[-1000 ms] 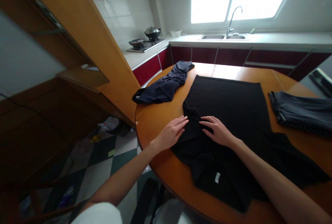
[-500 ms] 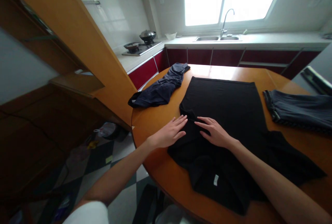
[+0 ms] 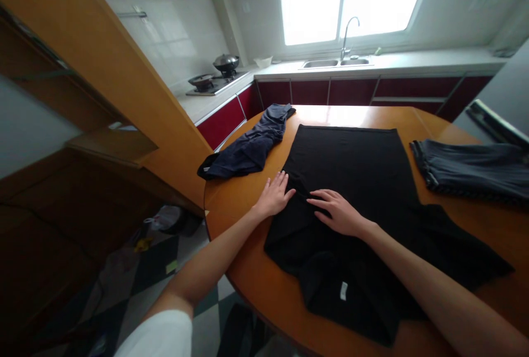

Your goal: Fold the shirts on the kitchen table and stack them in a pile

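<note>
A black T-shirt (image 3: 351,164) lies spread on the wooden table, its hem toward the window and its neck, with a small white label (image 3: 344,291), toward me. My left hand (image 3: 273,194) rests flat at the shirt's left edge, fingers stretched out and pointing away from me. On the cloth to its right is my right hand (image 3: 336,211), palm down with the fingers apart. Nothing is gripped in either hand. A few creases run through the fabric between the two hands.
Dark blue clothing (image 3: 252,145) lies at the table's left edge. Folded grey-blue garments (image 3: 475,169) sit on the right. Beyond the round wooden table (image 3: 243,269) are a counter with a sink (image 3: 322,64) and a stove (image 3: 215,84) with pans.
My left hand has moved forward and outward to the shirt's left edge, and the fold there now lies flatter. The right hand stays nearly in place. The view has shifted slightly.
</note>
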### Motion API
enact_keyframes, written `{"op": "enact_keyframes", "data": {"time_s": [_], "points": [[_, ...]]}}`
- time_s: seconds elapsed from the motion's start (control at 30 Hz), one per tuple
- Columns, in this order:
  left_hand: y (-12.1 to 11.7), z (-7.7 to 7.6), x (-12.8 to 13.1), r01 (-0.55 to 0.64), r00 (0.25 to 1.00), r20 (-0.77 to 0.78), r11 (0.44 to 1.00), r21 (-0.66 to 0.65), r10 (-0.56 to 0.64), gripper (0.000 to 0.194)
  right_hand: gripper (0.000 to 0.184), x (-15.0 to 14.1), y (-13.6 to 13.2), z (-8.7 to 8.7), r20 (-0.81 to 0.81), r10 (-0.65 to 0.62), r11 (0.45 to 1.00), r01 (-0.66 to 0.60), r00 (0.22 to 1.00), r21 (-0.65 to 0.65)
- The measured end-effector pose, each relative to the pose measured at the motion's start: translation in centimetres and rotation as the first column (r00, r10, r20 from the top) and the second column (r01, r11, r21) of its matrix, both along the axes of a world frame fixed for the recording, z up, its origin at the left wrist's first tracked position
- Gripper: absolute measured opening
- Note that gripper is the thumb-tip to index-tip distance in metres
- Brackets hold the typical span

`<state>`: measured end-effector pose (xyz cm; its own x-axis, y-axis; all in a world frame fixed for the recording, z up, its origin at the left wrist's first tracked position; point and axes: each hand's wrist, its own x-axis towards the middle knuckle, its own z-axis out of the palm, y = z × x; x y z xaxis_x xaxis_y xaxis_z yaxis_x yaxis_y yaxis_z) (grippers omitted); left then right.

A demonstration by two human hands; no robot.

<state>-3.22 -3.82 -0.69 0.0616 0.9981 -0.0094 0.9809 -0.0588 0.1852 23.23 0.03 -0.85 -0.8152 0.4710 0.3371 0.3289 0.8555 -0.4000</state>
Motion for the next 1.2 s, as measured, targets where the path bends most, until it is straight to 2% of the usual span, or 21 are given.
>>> {"op": "enact_keyframes", "data": {"time_s": [0.13, 0.27, 0.33, 0.4, 0.47, 0.57, 0.67, 0.73, 0.83, 0.9, 0.97, 1.1, 1.2], "points": [[2.0, 0.5, -1.4, -0.022, 1.000, 0.017, 1.000, -0.003, 0.022, 0.059, 0.042, 0.0, -0.1, 0.2, 0.004, -0.006, 1.000, 0.006, 1.000, -0.012], [3.8, 1.3, -1.0, -0.051, 0.999, 0.000, 0.985, 0.166, 0.052, 0.048, 0.042, 0.0, -0.1, 0.2, -0.006, -0.002, 1.000, 0.002, 1.000, -0.018], [4.5, 1.3, -0.2, 0.035, 0.999, 0.019, 0.977, 0.212, -0.040, 0.049, 0.042, -0.1, 0.0, 0.2, -0.011, 0.003, 1.000, -0.003, 1.000, -0.019], [5.0, 0.9, 0.4, 0.153, 0.987, 0.029, 0.972, 0.177, -0.160, 0.051, 0.041, -0.1, 0.0, 0.2, -0.008, 0.003, 1.000, -0.003, 1.000, -0.020], [5.1, 0.3, 0.5, 0.190, 0.981, 0.023, 0.976, 0.104, -0.194, 0.055, 0.040, -0.1, 0.0, 0.3, -0.001, -0.002, 1.000, 0.002, 1.000, -0.022], [5.3, -0.4, -0.2, 0.100, 0.995, 0.021, 0.994, 0.047, -0.101, 0.058, 0.041, -0.1, -0.1, 0.4, 0.000, -0.005, 1.000, 0.005, 1.000, -0.025], [5.6, -0.4, -1.2, 0.024, 0.998, 0.063, 0.999, 0.040, -0.026, 0.055, 0.041, -0.1, 0.0, 0.4, -0.002, -0.001, 0.999, 0.001, 1.000, -0.035], [5.7, 0.0, -1.6, -0.045, 0.994, 0.107, 0.995, 0.092, 0.035, 0.052, 0.041, -0.1, 0.0, 0.4, -0.004, -0.007, 0.999, 0.007, 1.000, -0.041], [5.4, 0.7, -1.7, -0.117, 0.983, 0.167, 0.959, 0.258, 0.075, 0.047, 0.041, -0.1, 0.0, 0.5, -0.002, -0.012, 0.999, 0.012, 1.000, -0.049], [4.6, 1.0, -1.1, -0.054, 0.983, 0.181, 0.941, 0.334, -0.008, 0.047, 0.041, -0.1, 0.0, 0.6, 0.000, -0.004, 0.999, 0.004, 1.000, -0.050], [3.5, 1.0, 0.0, 0.063, 0.978, 0.167, 0.938, 0.340, -0.127, 0.047, 0.041, -0.1, 0.0, 0.6, 0.000, -0.001, 0.999, 0.001, 1.000, -0.048], [1.7, 0.1, 2.2, 0.272, 0.957, 0.037, 0.934, 0.230, -0.288, 0.051, 0.041, -0.2, -0.1, 0.5, 0.001, -0.006, 0.999, 0.006, 1.000, -0.037], [1.2, -0.7, 2.8, 0.313, 0.950, -0.053, 0.940, 0.139, -0.308, 0.056, 0.042, -0.2, -0.1, 0.5, 0.006, -0.003, 1.000, 0.004, 1.000, -0.027]]}}
